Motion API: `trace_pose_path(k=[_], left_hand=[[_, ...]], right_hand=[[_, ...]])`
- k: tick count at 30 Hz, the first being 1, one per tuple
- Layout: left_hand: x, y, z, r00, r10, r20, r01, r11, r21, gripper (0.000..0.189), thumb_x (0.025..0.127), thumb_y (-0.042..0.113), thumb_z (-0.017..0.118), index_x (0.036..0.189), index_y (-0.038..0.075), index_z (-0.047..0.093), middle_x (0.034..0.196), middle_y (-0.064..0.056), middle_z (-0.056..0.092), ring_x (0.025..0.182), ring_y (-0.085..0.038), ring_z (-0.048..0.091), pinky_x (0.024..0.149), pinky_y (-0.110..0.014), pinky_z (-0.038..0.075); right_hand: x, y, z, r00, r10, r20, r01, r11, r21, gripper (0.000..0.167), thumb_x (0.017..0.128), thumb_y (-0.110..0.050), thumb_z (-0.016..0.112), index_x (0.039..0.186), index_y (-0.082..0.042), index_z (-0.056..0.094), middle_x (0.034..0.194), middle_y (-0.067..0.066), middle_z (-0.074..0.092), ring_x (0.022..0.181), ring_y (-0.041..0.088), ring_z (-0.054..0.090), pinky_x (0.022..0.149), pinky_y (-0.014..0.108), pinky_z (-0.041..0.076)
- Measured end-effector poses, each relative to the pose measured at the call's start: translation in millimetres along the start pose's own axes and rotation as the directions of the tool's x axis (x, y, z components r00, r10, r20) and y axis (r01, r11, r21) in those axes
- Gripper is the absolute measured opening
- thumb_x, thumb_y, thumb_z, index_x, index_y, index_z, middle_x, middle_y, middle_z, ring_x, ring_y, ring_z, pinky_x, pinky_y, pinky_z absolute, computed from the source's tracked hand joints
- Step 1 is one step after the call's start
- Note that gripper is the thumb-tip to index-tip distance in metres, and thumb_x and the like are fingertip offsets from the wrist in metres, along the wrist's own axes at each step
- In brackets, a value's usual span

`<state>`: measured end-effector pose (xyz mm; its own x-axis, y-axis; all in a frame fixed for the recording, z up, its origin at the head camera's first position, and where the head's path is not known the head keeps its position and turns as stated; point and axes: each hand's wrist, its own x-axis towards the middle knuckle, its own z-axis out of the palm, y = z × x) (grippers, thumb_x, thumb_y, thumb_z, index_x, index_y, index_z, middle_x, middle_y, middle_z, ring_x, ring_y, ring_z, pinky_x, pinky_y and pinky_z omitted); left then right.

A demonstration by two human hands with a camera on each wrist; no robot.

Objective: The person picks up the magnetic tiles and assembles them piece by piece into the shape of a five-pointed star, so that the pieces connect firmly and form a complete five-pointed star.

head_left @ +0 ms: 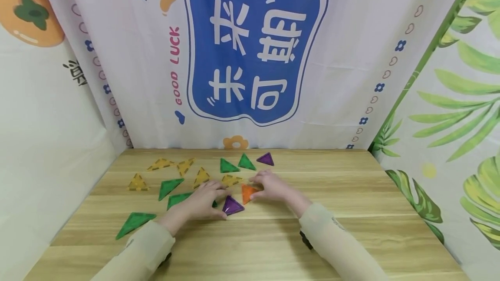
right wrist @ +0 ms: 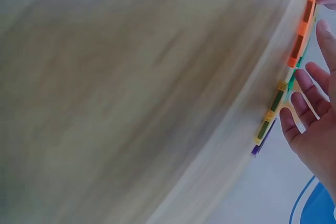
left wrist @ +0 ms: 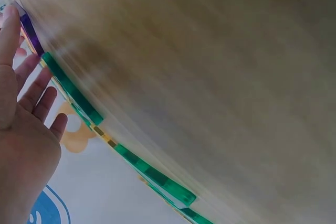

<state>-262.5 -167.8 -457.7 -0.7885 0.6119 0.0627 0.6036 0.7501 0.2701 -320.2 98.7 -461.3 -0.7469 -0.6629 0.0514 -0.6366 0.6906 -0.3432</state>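
Flat triangular plastic tiles lie on the wooden table. A purple triangle tile [head_left: 233, 205] sits between the two hands, its left corner by the left hand [head_left: 205, 200]. That hand's thumb reaches the tile's near left edge, also seen in the left wrist view beside the purple tile [left wrist: 32, 35]; its other fingers are loosely spread. Under and beside its palm is a partly covered green tile [head_left: 177, 199]. My right hand [head_left: 270, 186] has its thumb on the right part of an orange triangle tile [head_left: 247, 193], fingers relaxed beyond it. A yellow tile [head_left: 231, 180] lies just past the orange one.
Several yellow tiles [head_left: 138, 182] and green tiles [head_left: 134, 223] are scattered over the left side. Two green triangles [head_left: 246, 162] and another purple triangle [head_left: 266, 158] lie near the table's back edge. A printed curtain [head_left: 343, 64] hangs behind the table [head_left: 351, 211].
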Motion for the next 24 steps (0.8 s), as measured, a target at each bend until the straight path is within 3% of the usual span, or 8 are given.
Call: trace_pose_path(k=[8, 16, 20, 24], left_hand=[[4.7, -7.5, 0.1, 0.999, 0.003, 0.038, -0.001, 0.998, -0.062, 0.071, 0.072, 0.053, 0.074, 0.131, 0.018, 0.057, 0.133, -0.01, 0.051, 0.127, -0.031, 0.039, 0.105, -0.058, 0.029], [6.3, -9.5, 2.1, 0.998, 0.034, 0.05, -0.032, 0.999, -0.042, 0.068, 0.071, 0.048, 0.076, 0.13, 0.019, 0.059, 0.13, -0.008, 0.053, 0.125, -0.029, 0.04, 0.104, -0.057, 0.03], [6.0, -5.6, 3.6, 0.997, 0.063, 0.055, -0.063, 0.998, 0.005, 0.068, 0.072, 0.05, 0.075, 0.13, 0.019, 0.058, 0.127, -0.004, 0.054, 0.125, -0.028, 0.041, 0.105, -0.057, 0.029], [6.4, 0.4, 3.8, 0.994, 0.088, 0.065, -0.09, 0.996, 0.027, 0.068, 0.072, 0.051, 0.074, 0.129, 0.016, 0.059, 0.127, -0.004, 0.056, 0.125, -0.03, 0.042, 0.107, -0.059, 0.026]], right_hand=[[9.3, 7, 5, 1.0, -0.026, -0.012, 0.026, 1.0, -0.01, 0.049, 0.079, -0.044, 0.073, 0.118, -0.015, 0.067, 0.112, 0.0, 0.06, 0.105, 0.018, 0.047, 0.093, 0.038, 0.038], [6.6, 12, 4, 0.996, -0.08, 0.036, 0.081, 0.997, -0.018, 0.047, 0.079, -0.042, 0.072, 0.118, -0.015, 0.067, 0.106, -0.004, 0.06, 0.099, 0.013, 0.044, 0.088, 0.033, 0.038], [0.5, 12, 2, 0.99, -0.123, 0.068, 0.126, 0.991, -0.038, 0.049, 0.08, -0.043, 0.071, 0.121, -0.016, 0.066, 0.104, -0.003, 0.058, 0.099, 0.016, 0.046, 0.093, 0.037, 0.039], [-8.6, 12, 0, 0.987, -0.128, 0.096, 0.132, 0.991, -0.033, 0.049, 0.08, -0.043, 0.07, 0.122, -0.018, 0.065, 0.113, -0.001, 0.061, 0.114, 0.023, 0.047, 0.105, 0.044, 0.034]])
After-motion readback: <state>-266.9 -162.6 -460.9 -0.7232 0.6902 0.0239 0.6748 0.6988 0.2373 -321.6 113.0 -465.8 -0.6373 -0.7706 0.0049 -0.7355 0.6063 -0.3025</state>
